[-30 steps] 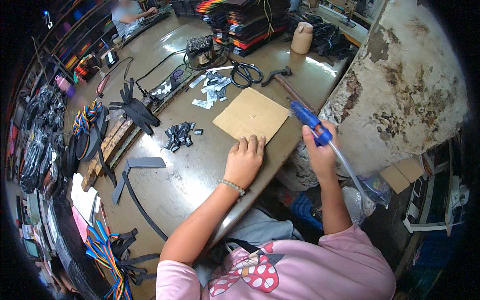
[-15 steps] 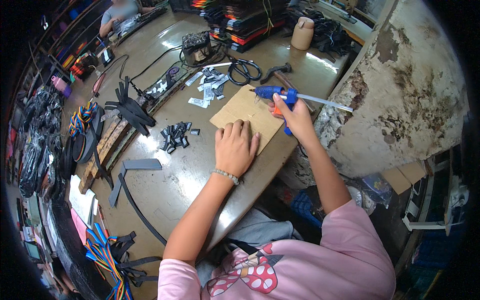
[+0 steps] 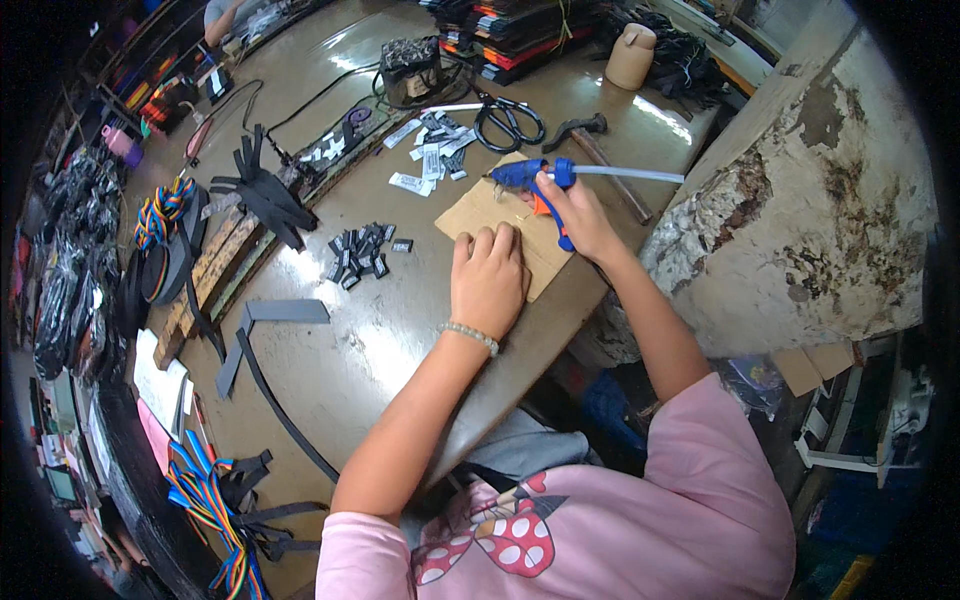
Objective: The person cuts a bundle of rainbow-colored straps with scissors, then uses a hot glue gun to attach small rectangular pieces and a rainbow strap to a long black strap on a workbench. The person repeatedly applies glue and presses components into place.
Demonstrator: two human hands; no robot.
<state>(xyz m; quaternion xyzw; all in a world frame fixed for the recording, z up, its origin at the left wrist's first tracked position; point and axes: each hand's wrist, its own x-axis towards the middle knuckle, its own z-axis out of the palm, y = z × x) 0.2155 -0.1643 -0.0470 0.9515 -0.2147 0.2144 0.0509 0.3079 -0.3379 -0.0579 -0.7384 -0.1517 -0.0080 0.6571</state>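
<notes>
The glue gun sits in the right hand, grip wrapped around its handle, nozzle over the cardboard on the counter. The left hand presses flat, fingers spread. Gluing seems underway; next calls for a steady squeeze.

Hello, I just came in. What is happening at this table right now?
A person in a pink shirt works at a long brown table. The right hand grips a blue glue gun, its nozzle pointing left over a piece of brown cardboard. The left hand lies flat on the cardboard's near part, pressing it to the table. Just beyond lie black scissors, small white labels and a heap of small black pieces. Whether glue is coming out cannot be seen.
</notes>
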